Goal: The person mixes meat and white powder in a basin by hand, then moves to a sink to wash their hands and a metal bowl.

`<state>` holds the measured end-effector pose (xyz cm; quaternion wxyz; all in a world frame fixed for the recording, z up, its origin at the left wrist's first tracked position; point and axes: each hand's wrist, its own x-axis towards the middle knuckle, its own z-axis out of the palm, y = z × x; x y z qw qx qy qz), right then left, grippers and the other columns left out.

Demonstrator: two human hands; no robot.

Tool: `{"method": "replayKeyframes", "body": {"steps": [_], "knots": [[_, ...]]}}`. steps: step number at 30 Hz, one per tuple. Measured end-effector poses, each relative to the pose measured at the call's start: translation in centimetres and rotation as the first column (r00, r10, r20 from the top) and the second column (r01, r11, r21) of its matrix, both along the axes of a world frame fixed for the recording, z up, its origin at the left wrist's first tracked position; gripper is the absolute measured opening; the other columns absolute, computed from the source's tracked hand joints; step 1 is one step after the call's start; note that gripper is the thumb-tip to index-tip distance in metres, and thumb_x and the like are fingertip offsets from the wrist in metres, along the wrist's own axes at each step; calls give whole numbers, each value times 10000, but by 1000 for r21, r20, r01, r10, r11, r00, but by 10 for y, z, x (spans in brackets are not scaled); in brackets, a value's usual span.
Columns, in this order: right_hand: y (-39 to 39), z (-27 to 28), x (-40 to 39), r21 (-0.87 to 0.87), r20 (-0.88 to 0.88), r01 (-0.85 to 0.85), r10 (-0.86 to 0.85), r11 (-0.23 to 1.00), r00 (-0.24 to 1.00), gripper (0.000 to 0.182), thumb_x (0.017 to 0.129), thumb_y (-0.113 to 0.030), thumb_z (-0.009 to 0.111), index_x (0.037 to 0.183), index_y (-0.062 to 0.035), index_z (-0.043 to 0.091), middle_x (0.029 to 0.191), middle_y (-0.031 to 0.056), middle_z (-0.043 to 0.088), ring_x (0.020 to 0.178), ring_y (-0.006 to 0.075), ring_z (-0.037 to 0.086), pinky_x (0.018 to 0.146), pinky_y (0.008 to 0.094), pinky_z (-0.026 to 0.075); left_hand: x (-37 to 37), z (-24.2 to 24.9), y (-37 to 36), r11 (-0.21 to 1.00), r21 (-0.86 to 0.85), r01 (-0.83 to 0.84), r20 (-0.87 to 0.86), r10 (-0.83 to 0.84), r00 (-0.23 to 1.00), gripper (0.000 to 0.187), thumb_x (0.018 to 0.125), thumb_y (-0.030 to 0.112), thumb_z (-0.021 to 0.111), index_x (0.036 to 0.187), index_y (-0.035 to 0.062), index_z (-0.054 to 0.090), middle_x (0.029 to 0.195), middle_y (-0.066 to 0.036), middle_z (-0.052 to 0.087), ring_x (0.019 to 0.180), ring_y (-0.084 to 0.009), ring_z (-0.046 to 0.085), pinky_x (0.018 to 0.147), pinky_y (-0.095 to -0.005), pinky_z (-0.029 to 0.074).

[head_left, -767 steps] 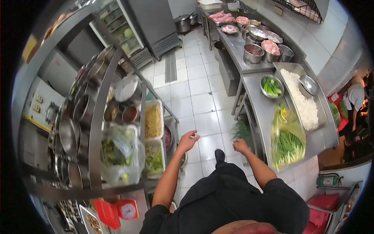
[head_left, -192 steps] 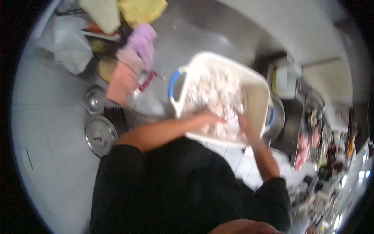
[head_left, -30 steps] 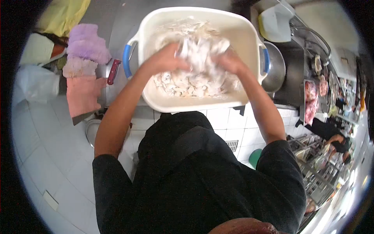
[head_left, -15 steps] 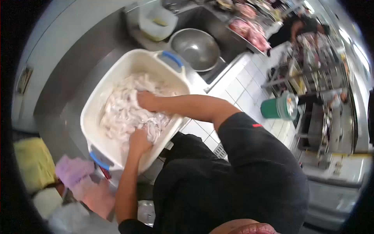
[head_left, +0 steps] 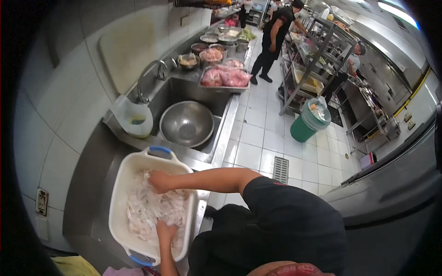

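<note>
A white tub (head_left: pixel 119 202) with blue handle grips holds a heap of pale, wet, raw-looking strips (head_left: pixel 145 209). My right hand (head_left: pixel 159 181) is at the far side of the heap, its fingers curled into the strips. Closer to my body, my left hand (head_left: pixel 166 231) is sunk in the same heap with its fingers bent around strips; the fingertips of both hands are hidden. The tub rests on the steel counter (head_left: pixel 85 202), close to its front edge.
Beyond the tub, a steel bowl (head_left: pixel 188 124) sits in the sink (head_left: pixel 172 89), beside a whitish plastic container (head_left: pixel 133 116). A tray of bagged pink meat (head_left: pixel 225 76) stands past it. On the floor side are a green bin (head_left: pixel 304 126), a shelf rack (head_left: pixel 299 76) and a standing person (head_left: pixel 275 39).
My view has swung up and round, so the tub sits lower and more of the kitchen shows. Both hands stay in the pale strips; the right has shifted toward the tub's far end.
</note>
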<state>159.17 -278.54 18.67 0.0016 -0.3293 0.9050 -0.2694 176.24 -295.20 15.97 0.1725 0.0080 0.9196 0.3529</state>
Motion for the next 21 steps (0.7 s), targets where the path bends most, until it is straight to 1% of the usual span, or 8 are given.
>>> {"method": "replayKeyframes", "body": {"steps": [2, 4, 7, 10, 11, 14, 19, 21], "knots": [[10, -17, -19, -14, -62, 4, -5, 1000, 998, 224, 635, -227, 665, 734, -26, 651, 752, 207, 627, 701, 352, 616, 644, 448, 494, 21, 7, -9, 994, 71, -78, -62, 83, 995, 553, 590, 189, 742, 1013, -126, 575, 1038, -307, 584, 968, -418, 570, 871, -398, 456], [20, 13, -18, -39, 465, 92, -63, 995, 883, 308, 665, -308, 690, 800, -34, 656, 770, 171, 627, 703, 315, 611, 662, 439, 488, 34, 17, -14, 977, -104, -184, -40, 181, 983, 545, 600, 175, 771, 1005, -134, 576, 1054, -286, 591, 969, -382, 584, 857, -382, 465], [11, 30, -30, -3, 783, 209, -128, 978, 609, 425, 698, -432, 696, 880, -50, 659, 795, 124, 635, 723, 257, 613, 676, 414, 483, 33, -8, -13, 782, 328, -530, 361, 415, 835, 541, 611, 113, 786, 1045, -127, 570, 1110, -232, 589, 1009, -321, 568, 882, -354, 444], [5, 61, -21, 84, 854, 272, -210, 959, 477, 505, 727, -488, 676, 1012, -72, 637, 925, 105, 644, 832, 231, 617, 732, 375, 481, 5, -32, -6, 665, 416, -621, 541, 368, 757, 592, 615, 72, 788, 1121, -111, 541, 1177, -185, 563, 1067, -272, 526, 941, -344, 397], [4, 71, -19, 121, 860, 272, -238, 955, 452, 531, 737, -495, 667, 1066, -80, 626, 987, 103, 647, 882, 227, 618, 759, 361, 481, -3, -14, 6, 726, 372, -578, 426, 420, 801, 612, 610, 73, 791, 1133, -110, 532, 1173, -184, 566, 1077, -272, 522, 953, -346, 387], [-10, 1, -33, -267, 904, 430, 70, 863, 421, 675, 728, -530, 668, 1233, -102, 534, 1196, 116, 568, 1070, 228, 555, 870, 349, 455, -26, 41, 47, 799, 166, -577, 162, 555, 816, 658, 599, 73, 792, 1165, -108, 507, 1176, -182, 567, 1095, -277, 514, 980, -351, 366], [-4, 2, -36, -171, 984, 186, 159, 968, 74, 797, 677, -532, 716, 1304, -109, 467, 1323, 125, 463, 1212, 235, 439, 970, 363, 395, -33, -3, 29, 727, -104, -679, 22, 684, 729, 795, 650, 167, 760, 1296, -83, 371, 1315, -188, 446, 1219, -308, 394, 1048, -378, 289], [1, 21, -25, -141, 988, 121, 132, 983, 80, 799, 674, -520, 720, 1298, -88, 469, 1295, 138, 483, 1179, 238, 463, 943, 367, 411, -31, -25, 13, 661, 374, -650, 95, 670, 736, 731, 695, 143, 720, 1305, -62, 374, 1321, -162, 444, 1177, -291, 443, 1005, -369, 351]]}}
